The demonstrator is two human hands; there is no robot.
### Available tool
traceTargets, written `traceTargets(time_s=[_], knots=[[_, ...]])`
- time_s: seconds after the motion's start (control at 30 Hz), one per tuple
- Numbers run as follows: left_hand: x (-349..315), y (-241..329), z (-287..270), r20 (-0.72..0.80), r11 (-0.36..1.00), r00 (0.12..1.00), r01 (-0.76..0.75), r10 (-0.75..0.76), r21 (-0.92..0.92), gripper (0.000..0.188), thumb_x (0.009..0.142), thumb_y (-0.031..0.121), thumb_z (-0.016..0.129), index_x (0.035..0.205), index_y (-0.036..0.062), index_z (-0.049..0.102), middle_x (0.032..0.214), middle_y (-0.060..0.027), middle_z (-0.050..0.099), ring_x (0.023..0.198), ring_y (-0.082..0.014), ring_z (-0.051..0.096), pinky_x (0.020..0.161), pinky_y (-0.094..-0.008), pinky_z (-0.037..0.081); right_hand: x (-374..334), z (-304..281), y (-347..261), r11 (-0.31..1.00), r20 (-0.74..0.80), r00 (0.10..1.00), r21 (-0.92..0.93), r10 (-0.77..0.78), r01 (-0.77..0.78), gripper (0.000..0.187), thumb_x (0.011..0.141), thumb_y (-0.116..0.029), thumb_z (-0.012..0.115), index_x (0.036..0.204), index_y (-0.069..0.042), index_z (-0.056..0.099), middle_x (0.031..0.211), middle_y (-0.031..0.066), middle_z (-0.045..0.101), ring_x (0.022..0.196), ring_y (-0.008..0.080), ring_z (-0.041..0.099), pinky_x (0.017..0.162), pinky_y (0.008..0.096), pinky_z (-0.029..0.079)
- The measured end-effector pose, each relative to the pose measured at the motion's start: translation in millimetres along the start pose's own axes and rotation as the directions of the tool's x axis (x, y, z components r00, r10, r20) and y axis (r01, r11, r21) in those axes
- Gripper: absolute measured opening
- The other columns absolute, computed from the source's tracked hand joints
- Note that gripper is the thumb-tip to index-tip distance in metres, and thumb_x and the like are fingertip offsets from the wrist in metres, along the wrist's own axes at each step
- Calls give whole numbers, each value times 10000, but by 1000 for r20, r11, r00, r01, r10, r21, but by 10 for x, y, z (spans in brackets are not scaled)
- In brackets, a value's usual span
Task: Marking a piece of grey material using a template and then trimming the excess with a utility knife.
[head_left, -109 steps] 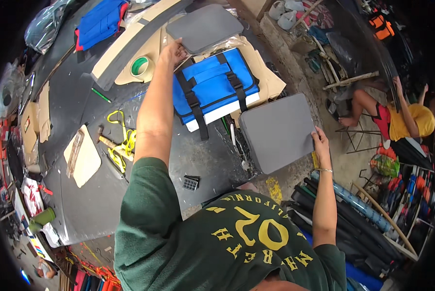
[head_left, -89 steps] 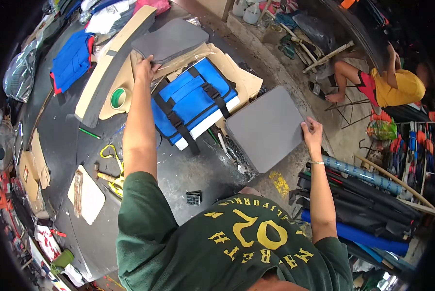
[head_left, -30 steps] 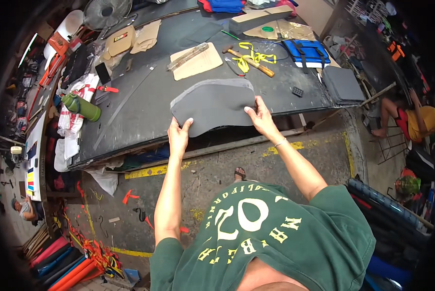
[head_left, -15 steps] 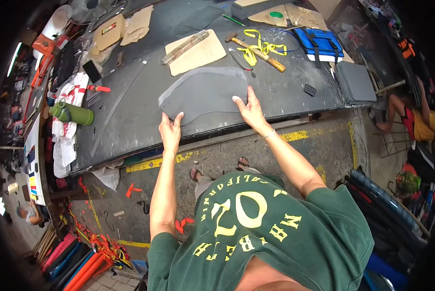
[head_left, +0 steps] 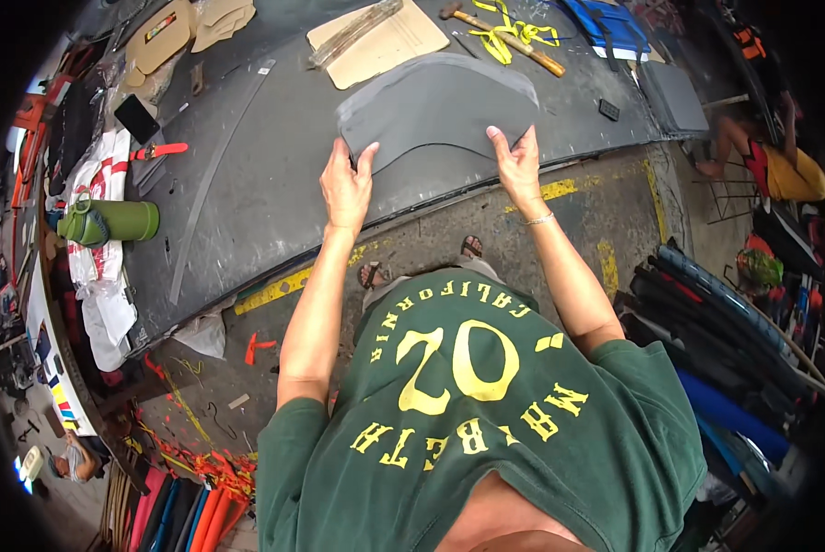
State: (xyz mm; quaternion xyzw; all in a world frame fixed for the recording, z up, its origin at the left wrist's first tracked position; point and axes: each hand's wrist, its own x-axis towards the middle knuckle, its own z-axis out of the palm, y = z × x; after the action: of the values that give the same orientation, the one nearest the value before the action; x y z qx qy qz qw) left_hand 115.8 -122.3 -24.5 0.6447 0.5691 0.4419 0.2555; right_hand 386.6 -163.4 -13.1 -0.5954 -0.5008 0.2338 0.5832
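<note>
Left hand [head_left: 346, 189]: fingers are grasping the near left corner of a dark-grey, curved-edged flexible sheet [head_left: 440, 106], thumb on top.
Right hand [head_left: 519, 170]: matching grip is holding the near right corner, probably keeping the sheet spread.
Sheet: extending over the black desk [head_left: 274, 166]; contact unclear.
Beyond: tan round-cornered board [head_left: 394, 51] is lying flat; wooden-handled hammer [head_left: 527, 53] is lying among yellow straps [head_left: 497, 46].
Right end: dark-grey round-cornered panels [head_left: 675, 97] are resting.

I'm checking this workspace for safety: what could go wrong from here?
The gray sheet, held only near its closer corners by the left hand and right hand, might sag or slip. If pushed across the table, it could snag the yellow strap by the hammer.
</note>
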Motion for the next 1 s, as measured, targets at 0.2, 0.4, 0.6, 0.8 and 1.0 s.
traceTargets(time_s=[0.2,0.4,0.6,0.8,1.0], knots=[[-89,-51,27,-86,999,995,-47,47,-1,333,940,260,737,1023,-5,553,787,-219,583,690,-413,545,648,-462,469,-44,45,121,997,10,998,-61,54,-54,451,983,-170,692,1344,9,490,1158,97,665,1014,156,619,875,276,505],[-204,188,-89,-21,979,980,200,-200,37,326,949,268,721,1140,28,612,1010,-215,699,895,-407,680,747,-429,527,-5,30,24,999,60,997,-32,-40,42,463,983,-208,697,1334,13,491,1121,86,677,814,107,609,653,237,492],[-135,172,-144,-46,987,996,76,-70,141,397,935,342,736,1049,-9,587,731,-154,574,632,-303,521,641,-424,476,229,-41,-143,984,165,980,-159,113,-86,469,948,-224,725,1316,3,544,1181,137,690,1016,182,645,899,291,510],[330,184,-486,261,893,861,378,-436,245,491,814,355,814,1104,-16,671,803,-119,716,782,-189,703,762,-359,547,844,209,-399,827,363,850,-545,382,-139,575,816,-289,761,1262,33,594,1067,250,682,994,355,676,899,416,533],[428,-402,-184,491,788,669,612,-558,61,488,837,325,817,1110,-51,667,1001,-125,730,824,-211,720,801,-342,589,1092,331,932,793,435,885,-592,165,144,476,818,-291,781,1142,23,630,874,157,703,706,258,673,648,364,552]])
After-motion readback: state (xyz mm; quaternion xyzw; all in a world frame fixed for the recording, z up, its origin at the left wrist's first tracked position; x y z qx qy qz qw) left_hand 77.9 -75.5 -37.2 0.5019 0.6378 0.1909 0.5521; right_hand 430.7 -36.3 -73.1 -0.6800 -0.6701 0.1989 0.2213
